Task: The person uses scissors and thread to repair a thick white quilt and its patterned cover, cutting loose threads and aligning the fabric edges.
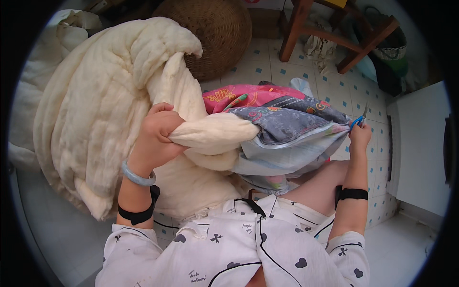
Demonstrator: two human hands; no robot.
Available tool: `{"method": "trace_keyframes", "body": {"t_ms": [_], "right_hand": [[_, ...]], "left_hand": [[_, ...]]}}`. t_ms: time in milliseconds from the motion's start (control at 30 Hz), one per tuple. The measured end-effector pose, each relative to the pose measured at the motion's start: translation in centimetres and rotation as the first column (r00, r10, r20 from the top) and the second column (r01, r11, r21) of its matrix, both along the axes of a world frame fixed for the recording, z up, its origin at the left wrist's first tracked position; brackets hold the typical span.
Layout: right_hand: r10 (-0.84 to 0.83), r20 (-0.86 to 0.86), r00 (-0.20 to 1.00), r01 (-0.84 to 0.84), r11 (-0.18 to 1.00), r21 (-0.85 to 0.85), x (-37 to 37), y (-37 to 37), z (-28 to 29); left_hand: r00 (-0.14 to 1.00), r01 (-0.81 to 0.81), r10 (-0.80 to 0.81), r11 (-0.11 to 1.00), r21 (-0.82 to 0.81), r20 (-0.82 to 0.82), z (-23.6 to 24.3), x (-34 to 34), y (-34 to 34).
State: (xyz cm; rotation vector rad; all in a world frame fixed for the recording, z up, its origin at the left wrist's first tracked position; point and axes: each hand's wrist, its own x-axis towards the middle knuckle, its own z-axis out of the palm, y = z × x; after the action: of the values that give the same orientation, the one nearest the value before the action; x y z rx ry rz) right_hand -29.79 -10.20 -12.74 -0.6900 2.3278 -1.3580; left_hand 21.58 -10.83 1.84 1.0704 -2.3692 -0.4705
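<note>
A large cream, fluffy padding [91, 119] fills the left and middle, partly over my lap. My left hand [158, 134] is closed on a strand of it, which runs right into an open cloth cover [296, 124] of pink, dark patterned and pale fabric with a zipper edge. My right hand [359, 131], at the cover's right corner, grips blue-handled scissors [357, 122], blades pointing up, along with the cloth's edge. How much of the padding is inside the cover is hidden.
A round wicker basket [215, 31] stands at the back, beside a wooden chair [289, 36] on tiled floor [260, 60]. Bags [392, 57] lie behind the chair. A white cabinet or appliance [416, 143] is at my right, a pale surface [38, 205] at my left.
</note>
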Motion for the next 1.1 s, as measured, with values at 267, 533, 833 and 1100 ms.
{"method": "trace_keyframes", "body": {"t_ms": [267,533,833,1100], "right_hand": [[0.525,-0.199,0.828,-0.561,0.768,-0.309,22.5,3.8,8.2],[0.507,-0.212,0.835,-0.55,0.765,-0.335,18.5,1.4,5.8],[0.672,0.616,0.412,-0.309,0.739,-0.599,16.5,3.7,9.7],[0.799,0.538,0.268,-0.286,0.599,-0.748,17.6,5.5,12.5]], "left_hand": [[0.803,0.024,0.428,0.673,0.74,-0.415,1.0,-1.8,-2.4],[0.792,0.056,0.456,0.607,0.793,-0.405,1.6,-1.3,-3.8],[0.918,-0.343,0.393,0.733,0.588,0.045,0.4,-1.4,-4.8],[0.945,-0.193,0.261,0.932,-0.306,0.198,-3.6,-14.4,0.9]]}}
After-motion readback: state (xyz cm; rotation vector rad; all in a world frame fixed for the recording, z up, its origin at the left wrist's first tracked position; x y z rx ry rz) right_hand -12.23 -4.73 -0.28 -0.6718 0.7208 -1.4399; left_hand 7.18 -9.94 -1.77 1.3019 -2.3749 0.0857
